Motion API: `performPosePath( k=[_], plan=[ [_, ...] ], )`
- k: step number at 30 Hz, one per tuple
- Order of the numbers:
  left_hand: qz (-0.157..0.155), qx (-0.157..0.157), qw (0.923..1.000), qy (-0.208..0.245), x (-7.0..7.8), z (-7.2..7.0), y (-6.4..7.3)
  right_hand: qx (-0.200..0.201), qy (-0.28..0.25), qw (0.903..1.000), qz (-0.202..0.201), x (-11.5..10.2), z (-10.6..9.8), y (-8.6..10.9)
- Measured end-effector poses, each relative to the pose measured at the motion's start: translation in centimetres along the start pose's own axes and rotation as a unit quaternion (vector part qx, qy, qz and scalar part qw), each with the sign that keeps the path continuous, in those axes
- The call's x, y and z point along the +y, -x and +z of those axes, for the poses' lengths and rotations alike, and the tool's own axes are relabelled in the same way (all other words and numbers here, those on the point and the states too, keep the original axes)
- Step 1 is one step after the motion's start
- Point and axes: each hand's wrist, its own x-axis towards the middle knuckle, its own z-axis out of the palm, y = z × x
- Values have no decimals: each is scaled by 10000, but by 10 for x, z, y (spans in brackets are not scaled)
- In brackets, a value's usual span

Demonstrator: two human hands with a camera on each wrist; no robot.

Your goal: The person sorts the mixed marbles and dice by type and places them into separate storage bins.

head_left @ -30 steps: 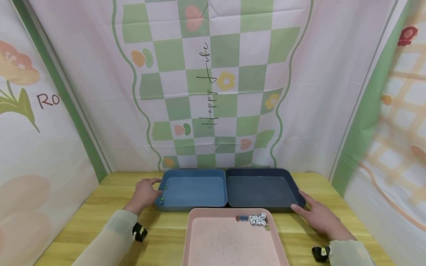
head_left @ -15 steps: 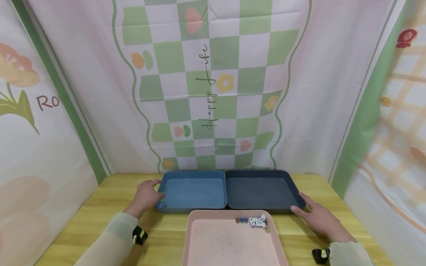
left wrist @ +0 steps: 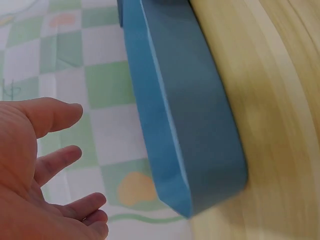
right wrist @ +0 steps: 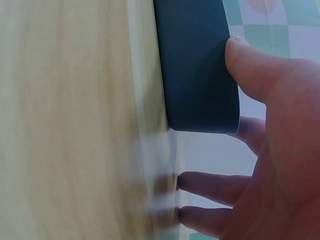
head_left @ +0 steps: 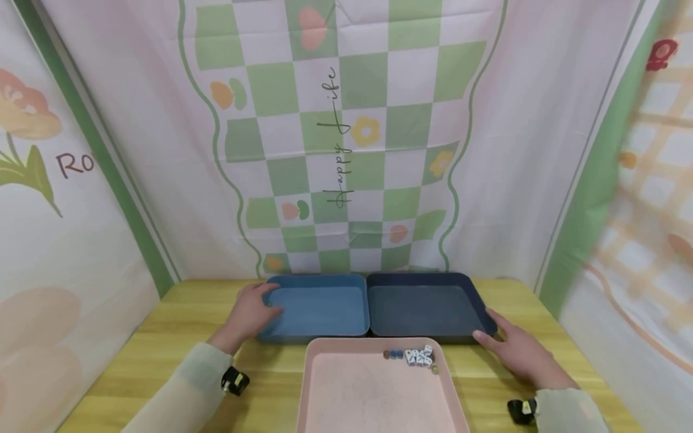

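My left hand (head_left: 250, 316) hovers over the left end of the blue tray (head_left: 325, 331), fingers spread and relaxed. In the left wrist view nothing shows between its fingers, and the hand stands apart from the blue tray's wall (left wrist: 200, 110). A small green piece (head_left: 269, 304) sits by that tray's left wall, partly covered by the hand. My right hand (head_left: 520, 355) rests at the near right corner of the dark navy tray (head_left: 422, 304). Its thumb touches the rim and the index finger passes behind the corner, while other fingers extend loosely in the right wrist view.
Closer in stands a pink tray (head_left: 373, 397). At its far right lie several white dice (head_left: 419, 357), small blue dice (head_left: 397, 355), a brown piece (head_left: 387, 355) and a yellowish piece (head_left: 435, 369). All trays stand on a wooden table (head_left: 130, 373), with a printed curtain (head_left: 346, 150) behind.
My left hand has shifted right and slightly away from me, farther over the blue tray. A second green piece near the left wall is now out of sight. The right hand stays put.
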Motion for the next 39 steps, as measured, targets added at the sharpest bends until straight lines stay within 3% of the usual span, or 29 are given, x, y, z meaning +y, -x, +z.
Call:
performPosePath(
  k=[6, 16, 21, 29, 33, 39],
  plan=[
    [500, -65, 9986, 142, 28, -1, 4, 58, 11, 10000, -70, 0, -3, 1],
    [969, -714, 9912, 556, 76, 3, 19, 49, -24, 10000, -49, 0, -3, 0],
    [1321, -1021, 9845, 535, 89, 13, 25, 26, -35, 10000, -45, 1, -1, -1],
    [1745, -1143, 9769, 468, 108, 36, 30, -35, -70, 9999, 75, 1, -1, -1],
    [1813, -1339, 9730, 495, 119, 47, 32, -21, -83, 9999, 68, 1, 0, 0],
    [1998, -1546, 9674, 194, 132, 63, 30, 11, -107, 9999, 76, 0, 1, 0]
  ],
)
